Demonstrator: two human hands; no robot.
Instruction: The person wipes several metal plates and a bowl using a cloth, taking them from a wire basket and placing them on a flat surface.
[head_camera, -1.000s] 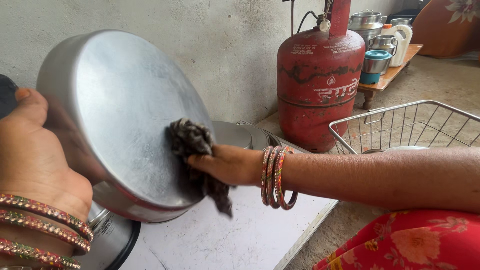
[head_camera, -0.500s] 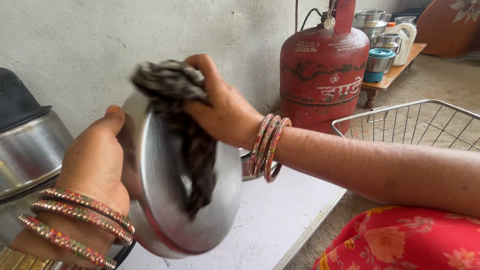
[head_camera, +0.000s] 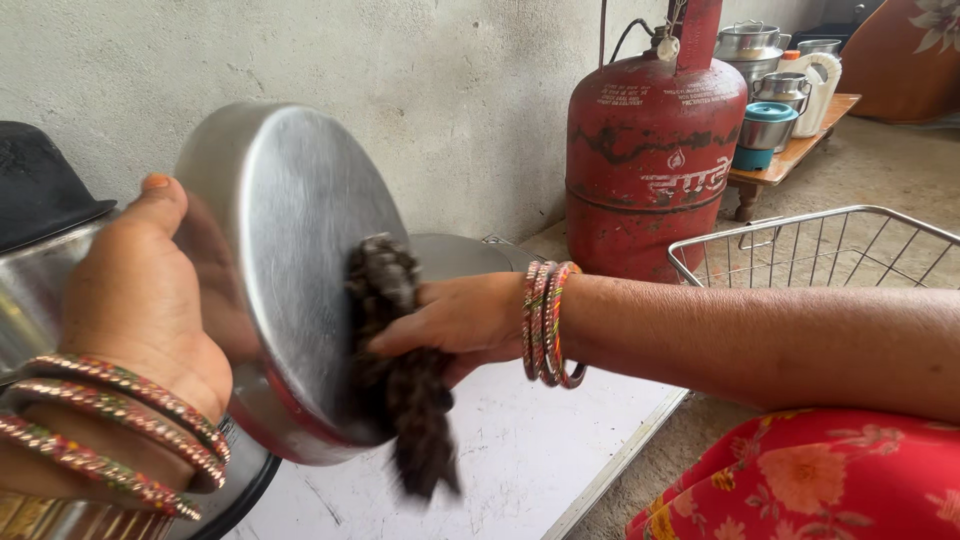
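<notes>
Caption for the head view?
Left hand holds a steel pan on edge; right hand presses a dark rag against its base.

My right hand (head_camera: 455, 320) hides its fingertips behind the dark rag (head_camera: 400, 370), whose lower end blurs below the steel pan (head_camera: 300, 230). Left of the pan, my left hand (head_camera: 140, 300) covers part of its rim, and the frame edge cuts a black-lidded steel pot (head_camera: 35, 250). Behind the pan, a flat grey lid (head_camera: 455, 255) shows only partly.

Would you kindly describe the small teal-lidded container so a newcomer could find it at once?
Start at the red gas cylinder by the wall, then look right to the low wooden stand. The container sits at its near end, the only steel pot there with a teal lid; the other steel pots have none.
</notes>
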